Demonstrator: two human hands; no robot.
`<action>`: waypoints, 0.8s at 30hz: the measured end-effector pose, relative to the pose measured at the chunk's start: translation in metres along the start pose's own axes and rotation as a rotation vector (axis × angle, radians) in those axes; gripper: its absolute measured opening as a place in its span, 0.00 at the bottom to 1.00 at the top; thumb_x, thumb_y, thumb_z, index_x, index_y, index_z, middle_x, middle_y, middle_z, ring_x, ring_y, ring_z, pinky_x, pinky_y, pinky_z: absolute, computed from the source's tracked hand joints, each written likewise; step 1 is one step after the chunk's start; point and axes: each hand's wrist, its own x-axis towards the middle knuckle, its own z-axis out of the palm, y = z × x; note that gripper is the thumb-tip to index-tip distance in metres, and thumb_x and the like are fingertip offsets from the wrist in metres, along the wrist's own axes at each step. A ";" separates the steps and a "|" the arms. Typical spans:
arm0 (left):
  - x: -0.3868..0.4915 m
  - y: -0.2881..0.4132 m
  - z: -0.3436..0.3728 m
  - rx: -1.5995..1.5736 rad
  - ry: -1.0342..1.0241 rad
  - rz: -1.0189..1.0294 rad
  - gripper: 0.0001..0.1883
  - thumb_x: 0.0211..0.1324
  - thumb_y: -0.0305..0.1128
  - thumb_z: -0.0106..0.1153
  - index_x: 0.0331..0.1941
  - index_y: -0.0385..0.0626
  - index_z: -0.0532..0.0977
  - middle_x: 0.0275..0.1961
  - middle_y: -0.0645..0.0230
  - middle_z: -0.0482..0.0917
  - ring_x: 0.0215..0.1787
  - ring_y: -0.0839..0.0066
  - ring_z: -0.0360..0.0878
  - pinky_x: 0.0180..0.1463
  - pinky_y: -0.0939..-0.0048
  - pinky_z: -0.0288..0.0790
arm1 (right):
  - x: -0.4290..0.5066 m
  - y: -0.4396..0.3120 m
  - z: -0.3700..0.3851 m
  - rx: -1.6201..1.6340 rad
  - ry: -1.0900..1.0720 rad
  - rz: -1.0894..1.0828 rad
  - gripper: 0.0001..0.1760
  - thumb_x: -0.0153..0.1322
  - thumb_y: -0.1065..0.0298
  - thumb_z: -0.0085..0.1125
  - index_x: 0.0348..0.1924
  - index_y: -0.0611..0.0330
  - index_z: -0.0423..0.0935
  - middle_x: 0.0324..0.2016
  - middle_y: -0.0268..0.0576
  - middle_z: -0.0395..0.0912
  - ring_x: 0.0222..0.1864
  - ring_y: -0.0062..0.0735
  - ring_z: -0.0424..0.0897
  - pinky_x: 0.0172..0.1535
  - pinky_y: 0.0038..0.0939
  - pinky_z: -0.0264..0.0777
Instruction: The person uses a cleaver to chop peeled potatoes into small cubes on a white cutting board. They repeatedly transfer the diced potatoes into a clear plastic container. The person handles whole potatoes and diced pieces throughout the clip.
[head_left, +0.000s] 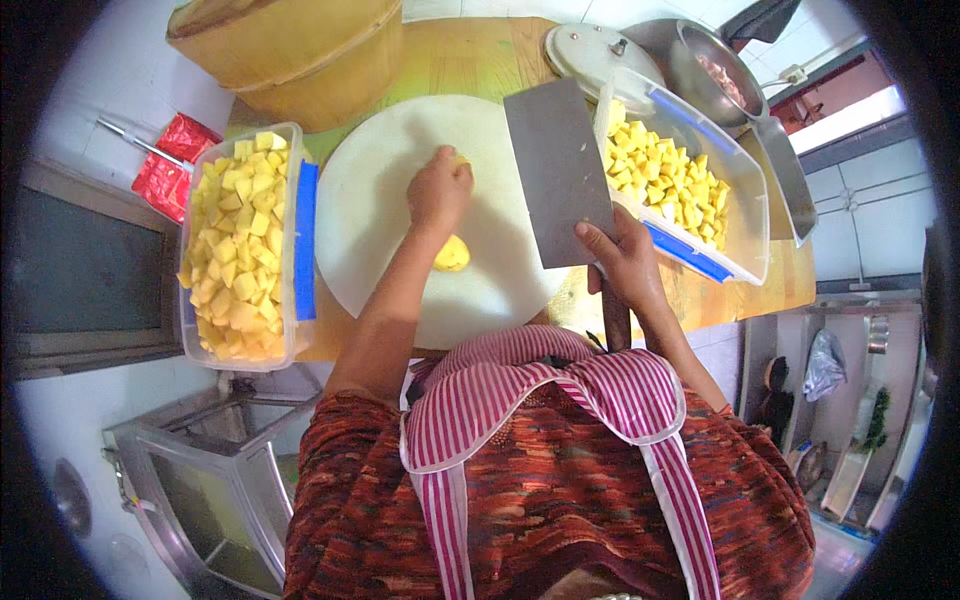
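Observation:
My right hand (626, 259) grips a broad-bladed cleaver (559, 172) by its handle, the blade over the right edge of a round white cutting board (360, 195). Above the board's middle is my left hand (441, 191), its fingers curled around a yellow piece, likely potato, of which only a bit shows. A peeled yellow potato piece (452, 255) lies on the board just below that hand. Left of the board, a plastic container (294, 150) is heaped with yellow potato cubes (240, 255). A second clear container (750, 225), tilted at the right, holds more cubes (667, 180).
A large wooden tub (300, 60) stands at the table's back left. At the back right are a pressure cooker lid (600, 49) and a metal bowl (709, 45) with what looks like raw meat. A red packet (169, 165) lies beyond the left container. The wooden table (472, 49) supports the board.

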 end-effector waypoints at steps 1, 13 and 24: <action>0.004 -0.003 -0.006 -0.244 -0.080 -0.176 0.21 0.57 0.34 0.58 0.53 0.39 0.71 0.39 0.56 0.83 0.38 0.59 0.84 0.45 0.52 0.75 | 0.002 0.003 0.002 -0.083 0.023 0.033 0.14 0.73 0.68 0.56 0.45 0.71 0.69 0.24 0.45 0.76 0.11 0.24 0.71 0.12 0.29 0.64; -0.031 -0.056 -0.032 -0.019 -0.026 0.059 0.17 0.52 0.30 0.59 0.48 0.41 0.76 0.41 0.55 0.82 0.46 0.56 0.80 0.49 0.57 0.72 | 0.024 0.012 0.042 -0.715 -0.135 -0.156 0.13 0.73 0.64 0.49 0.44 0.64 0.65 0.25 0.65 0.77 0.32 0.66 0.78 0.37 0.56 0.71; -0.029 -0.034 -0.020 -0.116 0.006 0.348 0.11 0.50 0.29 0.63 0.39 0.43 0.76 0.38 0.58 0.80 0.44 0.54 0.76 0.51 0.54 0.68 | 0.036 0.001 0.051 -0.858 -0.077 -0.076 0.12 0.74 0.64 0.49 0.42 0.66 0.64 0.25 0.65 0.77 0.33 0.67 0.78 0.37 0.56 0.70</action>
